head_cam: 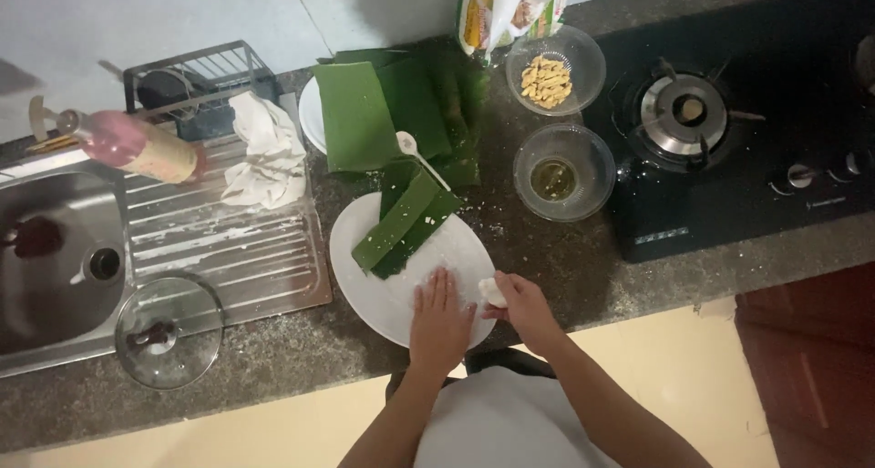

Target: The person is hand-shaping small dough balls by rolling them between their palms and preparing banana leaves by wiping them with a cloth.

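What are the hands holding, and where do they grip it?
The right hand pinches a small white lump by its right side. The left hand lies flat on the plate, holding nothing.

The surface (273,377) looks like speckled grey stone, dusted white in places. The plate (365,290) is smooth white ceramic; the leaf strips (401,222) are waxy green. Sink (55,277) and drainboard (237,249) are brushed metal, the bowls (583,172) clear glass, the cloth (269,154) crumpled white fabric, the stove (729,195) glossy black.

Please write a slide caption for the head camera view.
Left hand flat on white plate; right hand holds white dough lump.
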